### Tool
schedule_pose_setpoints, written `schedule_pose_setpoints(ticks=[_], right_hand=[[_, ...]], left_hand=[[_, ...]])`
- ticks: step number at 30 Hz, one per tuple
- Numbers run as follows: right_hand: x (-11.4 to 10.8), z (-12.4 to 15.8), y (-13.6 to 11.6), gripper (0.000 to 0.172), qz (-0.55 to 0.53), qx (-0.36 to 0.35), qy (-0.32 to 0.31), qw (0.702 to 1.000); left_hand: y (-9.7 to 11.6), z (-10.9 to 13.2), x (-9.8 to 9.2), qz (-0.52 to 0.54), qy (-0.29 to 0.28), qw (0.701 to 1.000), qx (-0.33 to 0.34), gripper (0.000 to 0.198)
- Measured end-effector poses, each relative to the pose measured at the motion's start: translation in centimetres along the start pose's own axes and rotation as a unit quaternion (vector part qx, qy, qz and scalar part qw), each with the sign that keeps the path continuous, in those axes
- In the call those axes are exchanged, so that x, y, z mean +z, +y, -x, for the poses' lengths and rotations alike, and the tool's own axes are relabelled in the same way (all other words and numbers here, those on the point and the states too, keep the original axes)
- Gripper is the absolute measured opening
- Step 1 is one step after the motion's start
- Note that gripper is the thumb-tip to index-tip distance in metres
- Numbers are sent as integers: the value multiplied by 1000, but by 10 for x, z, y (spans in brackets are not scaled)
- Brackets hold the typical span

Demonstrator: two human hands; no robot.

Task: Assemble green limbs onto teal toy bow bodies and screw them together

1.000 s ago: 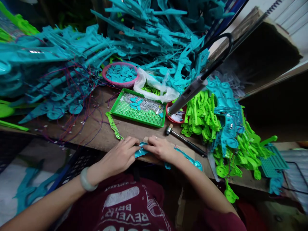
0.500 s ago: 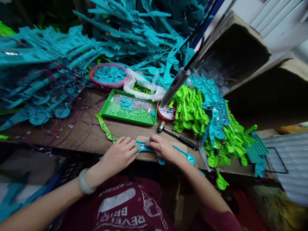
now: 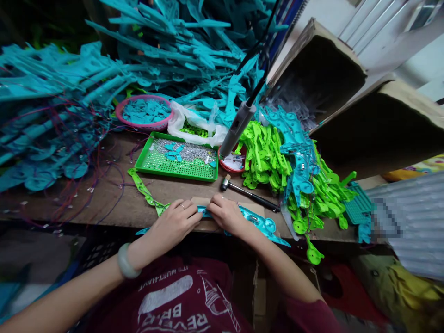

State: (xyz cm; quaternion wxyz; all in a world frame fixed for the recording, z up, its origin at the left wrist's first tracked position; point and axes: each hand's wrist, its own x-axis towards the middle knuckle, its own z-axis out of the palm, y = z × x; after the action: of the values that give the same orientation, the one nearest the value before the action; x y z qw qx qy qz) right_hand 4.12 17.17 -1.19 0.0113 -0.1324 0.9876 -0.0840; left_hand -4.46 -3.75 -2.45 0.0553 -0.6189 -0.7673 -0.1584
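Note:
A long blue plastic molded part (image 3: 255,219) lies over a piece of cardboard (image 3: 199,201) at the bench's front edge. My left hand (image 3: 179,222) is closed on its left portion, fingertips pressed against it. On its middle my right hand (image 3: 225,213) is closed too, thumb and fingers bent down onto the part. Its right end shows a round cup and a small metal piece; a pointed blue tip sticks out left of my left hand. Whatever small piece lies under my fingertips is hidden. Beside my left hand is a green plastic part (image 3: 144,190) with a dark wire.
Behind my hands are a hammer (image 3: 249,193), a green tray (image 3: 176,171) of small metal pieces, a red basket (image 3: 231,169) and a hanging grey electric screwdriver-like tool (image 3: 237,129). Green parts (image 3: 265,159) pile up at right; blue parts with loose wires (image 3: 52,125) crowd the left.
The camera view has shifted slightly. My right hand's fingers have drawn in more upright on the blue part, and more of the part's right end now shows. My left hand stays in place.

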Motion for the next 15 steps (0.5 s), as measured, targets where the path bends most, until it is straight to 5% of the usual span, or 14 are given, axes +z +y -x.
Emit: schedule_pose_setpoints(ticks=[15], right_hand=[[1,9,3,26,-36,-20,27,999]], left_hand=[[2,3,3,-6,-8,1000,-24,19]])
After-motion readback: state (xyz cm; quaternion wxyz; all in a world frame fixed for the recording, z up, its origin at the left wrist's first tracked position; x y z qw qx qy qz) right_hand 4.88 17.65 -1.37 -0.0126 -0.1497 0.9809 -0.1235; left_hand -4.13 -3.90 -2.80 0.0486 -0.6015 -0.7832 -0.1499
